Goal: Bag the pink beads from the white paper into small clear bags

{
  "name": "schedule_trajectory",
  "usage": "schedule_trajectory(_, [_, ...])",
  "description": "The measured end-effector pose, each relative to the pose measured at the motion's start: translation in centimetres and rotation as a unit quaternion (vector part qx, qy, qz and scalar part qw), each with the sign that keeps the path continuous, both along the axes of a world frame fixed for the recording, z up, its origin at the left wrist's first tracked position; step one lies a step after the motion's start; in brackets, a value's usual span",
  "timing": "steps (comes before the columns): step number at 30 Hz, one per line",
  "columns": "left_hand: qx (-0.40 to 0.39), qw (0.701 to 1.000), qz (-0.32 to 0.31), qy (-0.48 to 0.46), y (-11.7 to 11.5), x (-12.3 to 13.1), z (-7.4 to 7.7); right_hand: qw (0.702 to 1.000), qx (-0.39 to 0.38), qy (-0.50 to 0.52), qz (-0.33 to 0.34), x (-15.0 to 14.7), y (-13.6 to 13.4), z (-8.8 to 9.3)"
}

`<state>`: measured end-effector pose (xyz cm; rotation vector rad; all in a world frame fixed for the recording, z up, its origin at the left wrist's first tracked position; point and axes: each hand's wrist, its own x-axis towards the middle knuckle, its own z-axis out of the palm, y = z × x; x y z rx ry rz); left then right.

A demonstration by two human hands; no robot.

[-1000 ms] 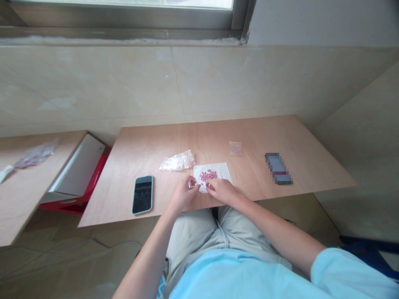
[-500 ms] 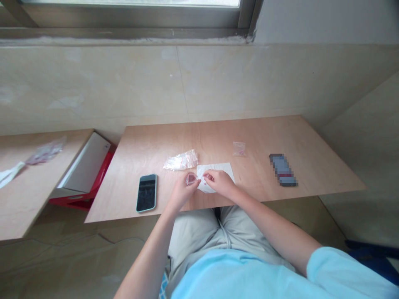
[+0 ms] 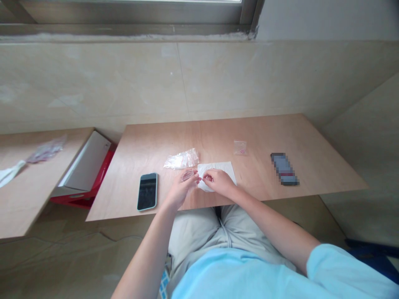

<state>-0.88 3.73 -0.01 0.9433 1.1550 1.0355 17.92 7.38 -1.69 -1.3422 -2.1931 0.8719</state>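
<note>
- Gently support the clear plastic piece (image 3: pixel 187 175) just below the frame's centre; your left hand (image 3: pixel 181 187) has its fingers curled round it
- Your right hand (image 3: pixel 220 181), over the white paper (image 3: pixel 228 167), has fingertips bunched; I cannot tell what they pinch
- Work low over the paper, so drops land there

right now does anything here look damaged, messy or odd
Mainly the white strip under the window frame: its edge looks ragged against the smooth wall. The clear bags beyond the left hand lie in an uneven pile. The dark device at right shows as coarse blocks, so I can't judge it.
</note>
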Motion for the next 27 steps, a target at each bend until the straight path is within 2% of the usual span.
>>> schedule_trajectory(3, [-0.008, 0.999, -0.041, 0.006, -0.3, 0.4, -0.1, 0.984, -0.04, 0.162, -0.058, -0.1, 0.2, 1.6])
schedule_trajectory(5, [-0.007, 0.997, -0.07, 0.014, -0.6, 0.7, -0.2, 0.973, -0.061, 0.218, -0.053, -0.2, 0.0, 2.9])
schedule_trajectory(8, [0.009, 0.995, -0.1, 0.015, -0.7, 1.1, -0.4, 0.976, -0.051, 0.21, 0.012, -0.2, -0.5, 4.6])
schedule_trajectory(11, [0.014, 0.994, -0.107, 0.011, -0.7, 1.2, -0.6, 0.98, -0.035, 0.196, -0.007, 0.4, -0.4, 5.2])
schedule_trajectory(15, [-0.006, 0.995, -0.098, 0.018, -0.8, 1.0, -0.7, 0.982, -0.028, 0.176, -0.054, 2.5, 0.8, 3.8])
schedule_trajectory(20, [-0.024, 0.996, -0.081, 0.0, -0.8, 1.0, -0.6, 0.994, 0.004, 0.085, -0.074, 5.6, 1.5, 0.1])
schedule_trajectory(23, [-0.028, 0.997, -0.067, -0.015, -0.8, 1.2, -0.6, 0.998, 0.019, 0.01, -0.057, 6.6, 1.4, -1.7])
schedule_trajectory(27, [-0.036, 0.998, -0.052, -0.024, -0.8, 1.4, -0.6, 0.998, 0.046, -0.036, -0.03, 6.6, 1.6, -2.4])
